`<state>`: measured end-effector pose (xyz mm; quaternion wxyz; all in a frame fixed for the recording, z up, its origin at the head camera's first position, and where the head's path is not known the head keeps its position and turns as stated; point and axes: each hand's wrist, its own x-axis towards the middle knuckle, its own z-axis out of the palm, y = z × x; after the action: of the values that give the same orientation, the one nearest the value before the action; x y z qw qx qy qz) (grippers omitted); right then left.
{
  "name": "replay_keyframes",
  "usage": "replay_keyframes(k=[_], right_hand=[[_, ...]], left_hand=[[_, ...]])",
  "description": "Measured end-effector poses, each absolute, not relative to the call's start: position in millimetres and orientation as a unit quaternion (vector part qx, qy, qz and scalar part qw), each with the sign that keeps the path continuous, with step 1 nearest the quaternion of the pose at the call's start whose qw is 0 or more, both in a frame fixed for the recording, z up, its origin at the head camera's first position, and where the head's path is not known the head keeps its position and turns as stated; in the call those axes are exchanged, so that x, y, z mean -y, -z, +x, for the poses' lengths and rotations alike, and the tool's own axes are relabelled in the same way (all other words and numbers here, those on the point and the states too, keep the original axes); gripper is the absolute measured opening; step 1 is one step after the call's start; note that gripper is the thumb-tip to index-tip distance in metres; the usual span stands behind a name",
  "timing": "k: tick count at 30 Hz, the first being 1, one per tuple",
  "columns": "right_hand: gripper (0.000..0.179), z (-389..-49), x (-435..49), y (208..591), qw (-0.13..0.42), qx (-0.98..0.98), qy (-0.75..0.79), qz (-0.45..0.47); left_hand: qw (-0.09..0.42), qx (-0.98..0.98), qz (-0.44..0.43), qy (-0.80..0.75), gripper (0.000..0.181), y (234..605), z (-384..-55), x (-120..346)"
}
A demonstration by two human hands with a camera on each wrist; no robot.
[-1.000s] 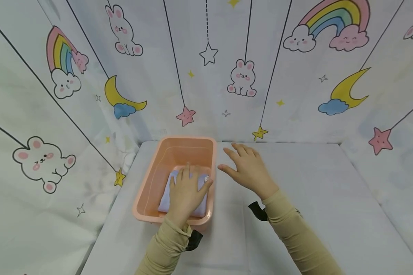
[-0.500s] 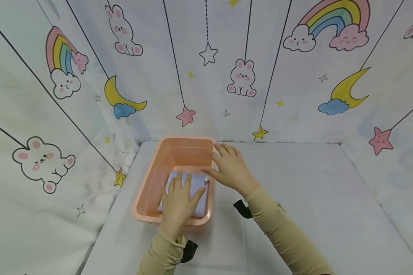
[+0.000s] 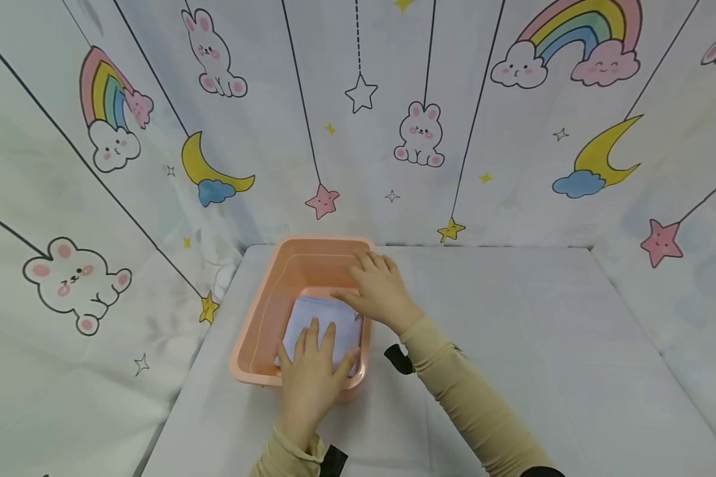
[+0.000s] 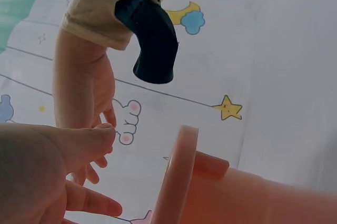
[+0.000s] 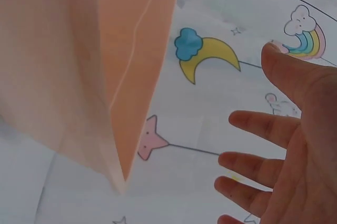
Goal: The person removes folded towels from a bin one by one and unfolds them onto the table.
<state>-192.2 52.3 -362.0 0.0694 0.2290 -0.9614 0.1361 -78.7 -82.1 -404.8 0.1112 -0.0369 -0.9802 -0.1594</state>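
Note:
A folded lavender cloth [image 3: 322, 315] lies flat on the bottom of a peach plastic basin [image 3: 253, 324]. Over the basin's near side is my left hand [image 3: 311, 381], palm down with fingers spread, overlapping the cloth's near part in the head view. My right hand [image 3: 382, 288] hovers over the basin's right rim, its fingers apart and reaching above the inside. In the right wrist view that right hand [image 5: 295, 150] shows straight, spread fingers holding nothing, beside the basin wall [image 5: 139, 66]. The left wrist view has my left hand [image 4: 42, 166] above the basin rim [image 4: 179, 176].
The basin stands on the left part of a table with a white cover [image 3: 513, 344]. Behind and at both sides hangs a white curtain [image 3: 382, 152] printed with rabbits, stars, moons and rainbows. A black wrist mount [image 3: 398, 359] sits below the right wrist.
My left hand has drawn back toward the near rim, uncovering more of the cloth. My right hand has moved left, from beside the basin to over its right rim. The basin stays put.

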Motion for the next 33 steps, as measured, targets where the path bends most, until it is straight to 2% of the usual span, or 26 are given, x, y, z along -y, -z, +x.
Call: replay_keyframes(k=[25, 33], right_hand=[[0.059, -218, -12, 375, 0.031, 0.965, -0.156, 0.208], [0.064, -226, -4, 377, 0.006, 0.970, -0.159, 0.185]], left_hand=[[0.130, 0.979, -0.044, 0.151, 0.055, 424, -48, 84], [0.095, 0.982, -0.026, 0.160, 0.058, 429, -38, 89]])
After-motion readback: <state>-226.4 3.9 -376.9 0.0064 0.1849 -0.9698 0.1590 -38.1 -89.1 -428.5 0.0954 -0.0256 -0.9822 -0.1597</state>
